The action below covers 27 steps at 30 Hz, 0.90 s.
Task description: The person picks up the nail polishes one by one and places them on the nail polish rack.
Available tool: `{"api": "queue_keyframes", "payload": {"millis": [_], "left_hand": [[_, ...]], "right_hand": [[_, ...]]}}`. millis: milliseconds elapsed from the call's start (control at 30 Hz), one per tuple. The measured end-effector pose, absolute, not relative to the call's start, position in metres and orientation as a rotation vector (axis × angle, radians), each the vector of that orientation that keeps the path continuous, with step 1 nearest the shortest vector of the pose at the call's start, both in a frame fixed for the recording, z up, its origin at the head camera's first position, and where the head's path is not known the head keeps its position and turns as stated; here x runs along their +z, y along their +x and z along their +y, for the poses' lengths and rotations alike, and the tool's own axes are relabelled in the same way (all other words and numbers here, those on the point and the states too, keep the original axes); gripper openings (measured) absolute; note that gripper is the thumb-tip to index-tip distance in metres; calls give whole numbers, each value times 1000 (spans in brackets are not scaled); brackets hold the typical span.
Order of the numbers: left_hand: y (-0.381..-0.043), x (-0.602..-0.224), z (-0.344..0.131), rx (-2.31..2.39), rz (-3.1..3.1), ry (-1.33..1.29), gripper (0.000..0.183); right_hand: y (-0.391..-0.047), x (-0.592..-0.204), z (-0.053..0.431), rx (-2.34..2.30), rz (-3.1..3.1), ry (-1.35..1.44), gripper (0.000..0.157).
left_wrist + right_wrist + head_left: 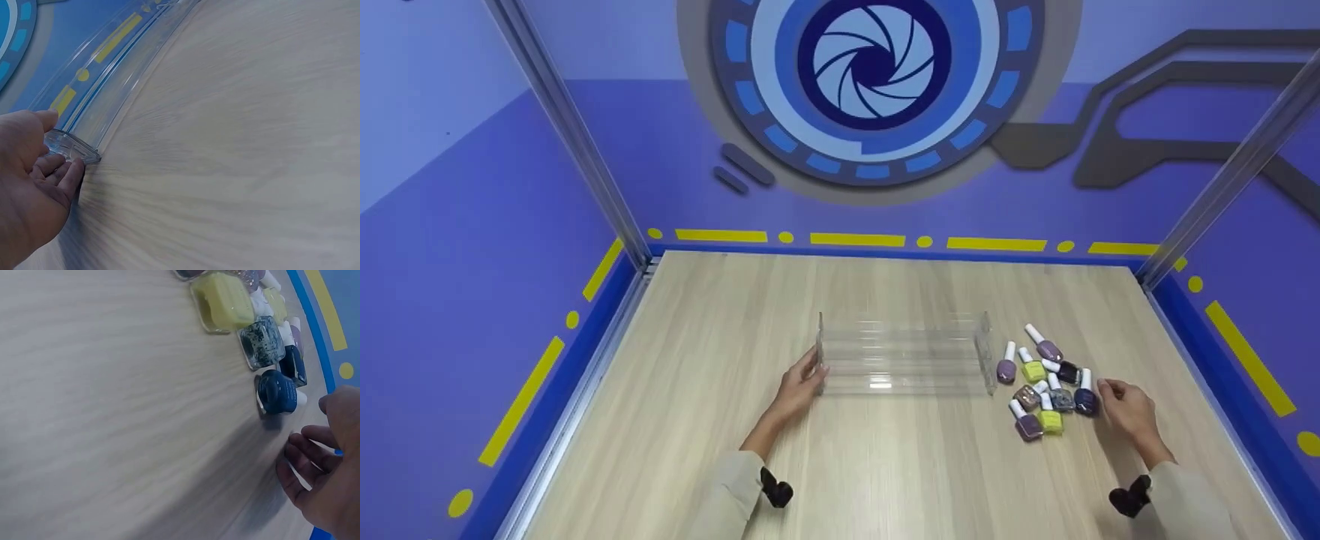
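A clear plastic tiered rack (pixel 904 360) stands on the table, its steps running from left to right. My left hand (pixel 799 386) grips the rack's left end. In the left wrist view, the thumb lies over the end panel (pixel 73 147) and the fingers curl against it. To the right of the rack lie several nail polish bottles with white caps, among them a yellow bottle (pixel 1051 422), a purple bottle (pixel 1029 427) and a speckled grey bottle (pixel 1062 400). My right hand (pixel 1129 411), loosely curled and holding nothing, is beside the dark blue bottle (pixel 1086 402).
The wooden table (pixel 885 465) is bounded by a blue printed back wall (pixel 622 165) and side walls. Metal posts (pixel 577 142) stand at the back corners. Each sleeve carries a black wrist camera (pixel 776 489).
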State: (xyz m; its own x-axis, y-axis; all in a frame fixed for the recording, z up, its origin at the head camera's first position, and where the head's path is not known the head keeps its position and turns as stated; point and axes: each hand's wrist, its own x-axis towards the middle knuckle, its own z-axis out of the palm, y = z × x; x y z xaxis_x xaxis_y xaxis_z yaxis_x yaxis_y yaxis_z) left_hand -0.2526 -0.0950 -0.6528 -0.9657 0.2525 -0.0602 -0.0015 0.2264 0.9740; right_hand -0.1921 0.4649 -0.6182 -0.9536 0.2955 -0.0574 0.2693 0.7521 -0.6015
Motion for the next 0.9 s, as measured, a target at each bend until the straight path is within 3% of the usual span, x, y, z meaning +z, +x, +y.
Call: {"api": "queue_keyframes", "payload": {"millis": [567, 733, 900], "left_hand": [[-248, -655, -98, 1801, 2309, 160, 59], [-249, -655, -97, 1774, 2339, 168, 60], [-250, -657, -94, 1767, 2340, 215, 60]], "right_hand": [[-205, -619, 458, 1373, -2692, -851, 54], [-208, -615, 455, 1277, -2760, -868, 60], [-205, -609, 458, 1178, -2827, -812, 56]]}}
